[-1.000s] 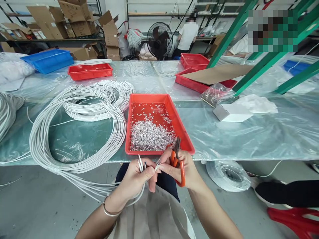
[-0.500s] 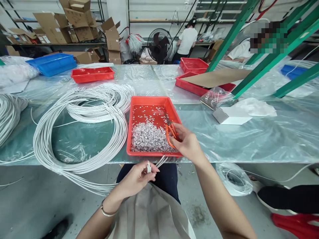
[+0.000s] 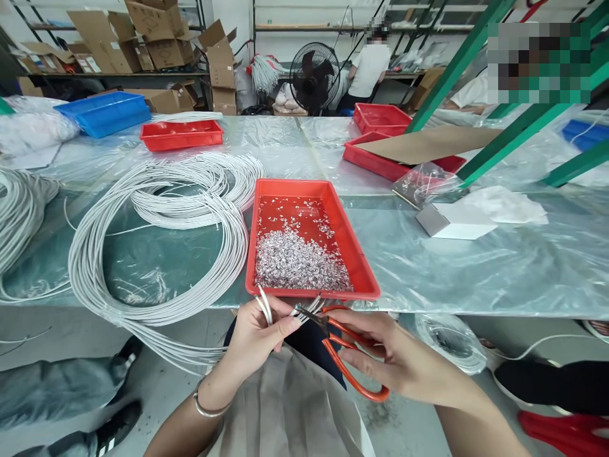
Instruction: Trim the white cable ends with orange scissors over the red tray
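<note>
Between the fingers of my left hand are the ends of several white cables, just in front of the tray. My right hand grips orange-handled scissors. Their blades point left and meet the cable ends at my left fingertips; whether they are fully closed there I cannot tell. Behind both hands a red tray stands at the table's front edge, with a heap of small shiny pieces in its near part. The rest of the cable bundle hangs below my left hand, partly hidden.
Large coils of white cable lie left of the tray. A white box and green metal posts stand on the right. Further back are red bins, a blue bin and a fan. Another person's legs show at lower left.
My right hand has brought the scissors out of the tray, down to my left hand. The left hand has turned and lifted slightly, and the cable ends now show. Someone's legs have appeared at lower left.
</note>
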{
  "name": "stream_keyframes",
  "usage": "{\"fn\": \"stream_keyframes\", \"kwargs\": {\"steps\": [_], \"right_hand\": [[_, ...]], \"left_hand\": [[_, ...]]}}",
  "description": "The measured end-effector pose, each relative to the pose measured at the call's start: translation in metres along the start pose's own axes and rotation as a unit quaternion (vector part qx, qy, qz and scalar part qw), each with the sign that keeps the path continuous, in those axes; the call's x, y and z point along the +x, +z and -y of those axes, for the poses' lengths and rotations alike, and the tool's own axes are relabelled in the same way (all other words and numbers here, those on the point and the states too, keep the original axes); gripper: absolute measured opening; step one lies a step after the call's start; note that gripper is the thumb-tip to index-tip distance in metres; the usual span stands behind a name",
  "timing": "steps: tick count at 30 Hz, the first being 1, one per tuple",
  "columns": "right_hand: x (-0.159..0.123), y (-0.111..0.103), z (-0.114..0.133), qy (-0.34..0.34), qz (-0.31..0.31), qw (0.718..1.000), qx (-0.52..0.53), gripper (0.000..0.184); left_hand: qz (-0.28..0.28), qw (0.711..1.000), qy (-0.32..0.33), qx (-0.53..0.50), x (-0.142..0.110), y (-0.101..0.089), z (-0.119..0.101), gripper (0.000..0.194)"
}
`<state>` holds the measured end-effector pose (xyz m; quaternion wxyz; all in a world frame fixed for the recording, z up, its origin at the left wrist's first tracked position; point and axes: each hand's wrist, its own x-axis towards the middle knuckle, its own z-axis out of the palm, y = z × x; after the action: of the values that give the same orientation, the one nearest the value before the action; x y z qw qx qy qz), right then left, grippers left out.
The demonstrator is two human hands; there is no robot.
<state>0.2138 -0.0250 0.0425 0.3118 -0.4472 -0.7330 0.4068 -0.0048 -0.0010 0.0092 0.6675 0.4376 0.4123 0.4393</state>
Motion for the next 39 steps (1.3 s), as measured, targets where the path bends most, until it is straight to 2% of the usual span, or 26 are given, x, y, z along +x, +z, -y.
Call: {"fn": "stream_keyframes", "kwargs": {"steps": [2, 5, 9, 11, 16, 19, 22, 24, 25, 28, 31, 33, 35, 37, 39], "right_hand": [[0.001, -0.001, 0.003, -0.027, 0.034, 0.998, -0.044, 0.038], [0.002, -0.002, 0.006, -0.057, 0.037, 0.995, -0.069, 0.040], [0.002, -0.004, 0.004, -0.066, 0.054, 0.993, -0.083, 0.044], [0.002, -0.006, 0.003, -0.062, 0.067, 0.992, -0.092, 0.044], [0.003, -0.012, 0.007, -0.055, 0.077, 0.990, -0.102, 0.039], [0.004, -0.013, 0.006, -0.051, 0.086, 0.992, -0.081, 0.037], [0.008, -0.009, 0.002, -0.012, 0.068, 0.997, -0.026, 0.023], [0.015, -0.002, 0.002, 0.012, 0.023, 0.999, 0.038, 0.011], [0.019, 0.003, 0.003, 0.015, -0.001, 0.997, 0.078, 0.010], [0.033, 0.020, 0.008, 0.011, -0.044, 0.980, 0.195, 0.018], [0.045, 0.036, 0.009, 0.031, -0.064, 0.958, 0.276, 0.021], [0.050, 0.043, 0.006, 0.050, -0.064, 0.933, 0.351, 0.023], [0.052, 0.049, 0.002, 0.070, -0.042, 0.891, 0.446, 0.026], [0.054, 0.054, -0.001, 0.081, -0.019, 0.856, 0.511, 0.030], [0.054, 0.056, -0.002, 0.073, -0.011, 0.849, 0.523, 0.030]], "left_hand": [[0.000, 1.000, 0.011, 0.012, 0.000, 0.001, 0.001, 0.030], [-0.006, 1.000, 0.015, 0.024, 0.000, 0.002, 0.002, 0.030], [0.000, 1.000, -0.016, 0.008, 0.000, 0.002, -0.001, 0.036], [0.029, 0.999, -0.029, -0.016, 0.000, 0.001, -0.002, 0.038], [0.147, 0.983, -0.032, -0.103, 0.001, -0.004, 0.001, 0.032], [0.173, 0.971, -0.055, -0.157, 0.001, -0.004, 0.002, 0.027], [0.142, 0.977, -0.047, -0.155, 0.000, -0.001, 0.000, 0.030], [0.092, 0.989, -0.030, -0.112, -0.001, 0.002, -0.001, 0.032], [0.066, 0.994, -0.023, -0.083, -0.001, 0.004, -0.001, 0.032], [0.023, 1.000, 0.003, 0.006, -0.003, 0.009, -0.001, 0.033], [0.007, 0.997, 0.046, 0.065, -0.003, 0.011, -0.002, 0.031], [0.009, 0.995, 0.062, 0.079, 0.000, 0.009, -0.003, 0.030], [0.051, 0.996, 0.046, 0.053, 0.003, 0.006, -0.004, 0.034], [0.130, 0.991, -0.005, -0.011, 0.008, 0.003, -0.004, 0.039], [0.213, 0.970, -0.077, -0.084, 0.011, 0.000, -0.004, 0.043]]}}
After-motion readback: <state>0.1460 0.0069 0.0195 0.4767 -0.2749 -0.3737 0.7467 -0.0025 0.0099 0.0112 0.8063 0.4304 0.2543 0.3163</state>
